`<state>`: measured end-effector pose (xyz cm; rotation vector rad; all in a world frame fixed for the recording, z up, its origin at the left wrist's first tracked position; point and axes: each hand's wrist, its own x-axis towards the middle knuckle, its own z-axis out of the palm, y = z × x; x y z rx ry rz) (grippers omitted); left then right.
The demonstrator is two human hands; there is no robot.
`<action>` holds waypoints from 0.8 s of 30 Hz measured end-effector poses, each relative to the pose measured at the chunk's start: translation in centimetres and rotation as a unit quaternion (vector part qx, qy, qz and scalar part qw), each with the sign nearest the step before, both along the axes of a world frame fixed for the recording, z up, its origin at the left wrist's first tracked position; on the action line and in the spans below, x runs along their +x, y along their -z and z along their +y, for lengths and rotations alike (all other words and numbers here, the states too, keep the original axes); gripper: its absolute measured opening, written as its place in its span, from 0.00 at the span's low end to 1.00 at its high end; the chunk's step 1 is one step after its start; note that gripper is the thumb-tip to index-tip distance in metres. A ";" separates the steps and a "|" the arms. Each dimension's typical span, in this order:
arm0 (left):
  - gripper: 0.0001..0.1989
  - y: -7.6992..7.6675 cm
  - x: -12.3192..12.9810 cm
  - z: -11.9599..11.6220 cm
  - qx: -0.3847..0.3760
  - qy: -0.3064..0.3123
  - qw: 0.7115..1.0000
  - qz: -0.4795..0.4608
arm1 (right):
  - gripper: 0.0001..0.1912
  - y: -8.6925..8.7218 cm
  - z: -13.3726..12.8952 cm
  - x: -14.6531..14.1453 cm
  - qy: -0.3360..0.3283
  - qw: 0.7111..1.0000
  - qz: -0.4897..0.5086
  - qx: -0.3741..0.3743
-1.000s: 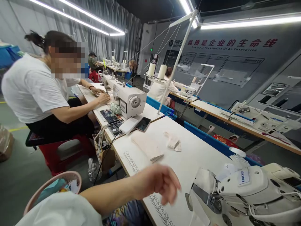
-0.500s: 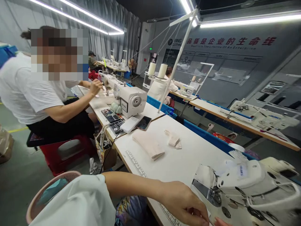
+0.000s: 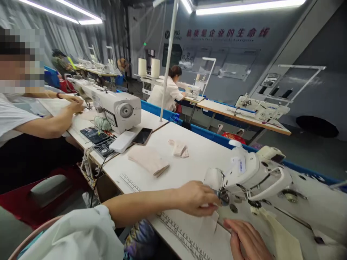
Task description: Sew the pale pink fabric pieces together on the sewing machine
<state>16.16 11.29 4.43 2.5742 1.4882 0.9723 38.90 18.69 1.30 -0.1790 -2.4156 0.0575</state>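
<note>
My left hand (image 3: 199, 199) is beside the needle area of the white sewing machine (image 3: 241, 171), its fingers bent and pinched on a small pale fabric piece (image 3: 210, 223) that spreads over the table edge of the machine bed. My right hand (image 3: 248, 240) lies at the bottom, fingers stretched out flat on the bed near that fabric, holding nothing. A cream fabric strip (image 3: 284, 234) lies on the machine to its right. Farther off on the white table are a folded pale fabric stack (image 3: 148, 159) and several small pale pieces (image 3: 179, 148).
A phone (image 3: 142, 136) and a white case (image 3: 123, 141) lie near another sewing machine (image 3: 119, 110), where a person (image 3: 16, 115) works at the left. A printed ruler (image 3: 176, 231) runs along the front edge. A thread stand pole (image 3: 167, 65) rises behind.
The view has swung to the right. My left hand is now closer to the needle area, and my right hand, barely showing before, has come into view with fingers spread flat.
</note>
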 end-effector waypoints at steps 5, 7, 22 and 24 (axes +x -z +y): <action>0.12 -0.1 -1.0 -0.4 -0.025 -0.031 0.998 -0.055 | 0.12 -1.4 -1.3 -0.2 0.069 0.997 -0.018 -0.043; 0.14 0.0 -0.9 -0.4 -0.040 -0.010 0.999 -0.036 | 0.12 -1.4 -1.4 -0.1 0.101 0.992 -0.029 -0.076; 0.22 1.5 0.3 -1.4 -0.078 -0.038 0.976 0.198 | 0.17 -1.6 -2.9 -0.7 0.132 0.969 -0.201 -0.055; 0.22 1.9 0.3 -0.8 -0.071 -0.061 0.974 0.208 | 0.17 -1.5 -2.6 -1.0 0.156 0.964 -0.212 -0.037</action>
